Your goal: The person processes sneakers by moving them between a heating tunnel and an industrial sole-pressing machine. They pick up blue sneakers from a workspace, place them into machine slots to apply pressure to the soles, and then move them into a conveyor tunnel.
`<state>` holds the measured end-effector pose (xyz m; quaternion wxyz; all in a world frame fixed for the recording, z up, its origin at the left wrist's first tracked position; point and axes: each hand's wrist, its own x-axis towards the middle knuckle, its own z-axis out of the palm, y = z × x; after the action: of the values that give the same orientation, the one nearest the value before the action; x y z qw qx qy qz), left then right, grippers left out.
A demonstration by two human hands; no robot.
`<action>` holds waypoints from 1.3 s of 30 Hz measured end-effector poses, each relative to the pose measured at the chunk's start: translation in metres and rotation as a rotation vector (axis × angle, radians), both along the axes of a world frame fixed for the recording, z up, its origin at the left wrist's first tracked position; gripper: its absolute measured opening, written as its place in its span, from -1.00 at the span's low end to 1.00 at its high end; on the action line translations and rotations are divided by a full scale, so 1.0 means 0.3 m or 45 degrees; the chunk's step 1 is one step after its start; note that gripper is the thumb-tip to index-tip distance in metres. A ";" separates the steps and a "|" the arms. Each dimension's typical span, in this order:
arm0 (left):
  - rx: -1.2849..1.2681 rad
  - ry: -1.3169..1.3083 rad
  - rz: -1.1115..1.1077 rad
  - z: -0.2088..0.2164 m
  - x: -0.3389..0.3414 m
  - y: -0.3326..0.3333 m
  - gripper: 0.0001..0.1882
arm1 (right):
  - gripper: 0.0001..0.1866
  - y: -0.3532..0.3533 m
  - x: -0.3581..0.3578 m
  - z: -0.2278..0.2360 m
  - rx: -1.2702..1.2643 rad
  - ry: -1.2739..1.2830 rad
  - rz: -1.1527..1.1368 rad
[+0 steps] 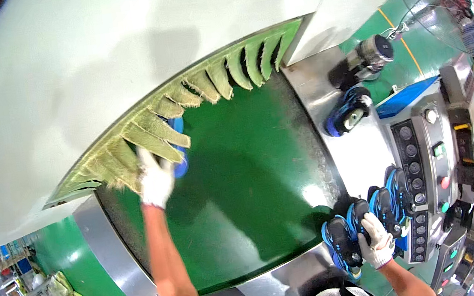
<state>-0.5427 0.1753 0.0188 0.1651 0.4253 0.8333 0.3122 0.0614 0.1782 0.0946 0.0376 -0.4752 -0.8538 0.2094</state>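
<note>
My left hand (156, 182), in a white glove, reaches to the fringed green strip curtain (207, 85) under the white housing. Its fingertips are partly hidden among the flaps. Close beside it, a blue object (181, 163) shows in part below the flaps, on the green conveyor belt (244, 195); its kind is hidden. My right hand (376, 241), also gloved in white, is at the lower right with its fingers closed over a black shoe with blue trim (355, 216). Similar shoes stand in a row on both sides, one (341, 245) to its left and others (384, 209) to its right.
A further black and blue shoe (348, 113) lies on the metal ledge (359, 158) right of the belt, near a dark cylindrical object (367, 60). A control panel (433, 163) with knobs and buttons stands at the right. The white housing (116, 62) spans the far side.
</note>
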 end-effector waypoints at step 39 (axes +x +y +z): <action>0.510 0.192 -1.419 1.064 2.712 1.292 -0.33 | -0.22 -0.050 1.334 0.841 -1.031 2.288 -1.241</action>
<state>0.2709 0.5628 0.3380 0.1610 0.8424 0.4188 0.2983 0.4614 0.1632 0.3467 0.5656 -0.4128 -0.1039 0.7064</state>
